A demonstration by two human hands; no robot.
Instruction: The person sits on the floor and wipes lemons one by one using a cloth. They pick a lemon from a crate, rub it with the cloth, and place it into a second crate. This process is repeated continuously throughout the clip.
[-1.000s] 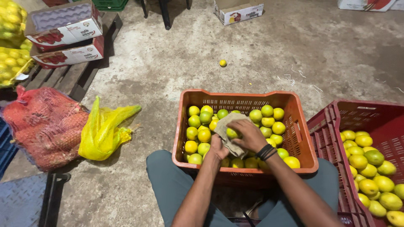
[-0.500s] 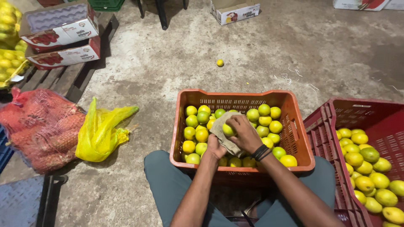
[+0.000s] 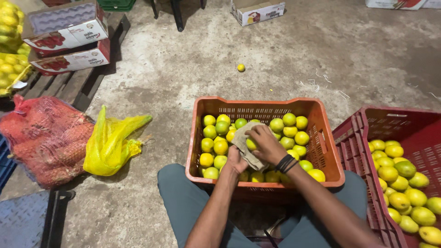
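My left hand (image 3: 236, 160) cups a cloth (image 3: 242, 143) from below, my right hand (image 3: 266, 144) presses a yellow-green fruit (image 3: 251, 144) into it, both closed around them, over the orange crate (image 3: 257, 106) of fruit between my knees. A red crate (image 3: 363, 138) stands just right.

Fruit in crate (image 3: 262, 106) at centre, 2nd crate (image 3: 367, 138) right, bags (image 3: 110, 142) left

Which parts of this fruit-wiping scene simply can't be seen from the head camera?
- Fruit in the cloth: mostly covered by cloth and right hand.
- Left hand: its fingers sit under the cloth.
- Red crate: cut off by the right edge.
- Orange crate: its bottom is buried under fruit.
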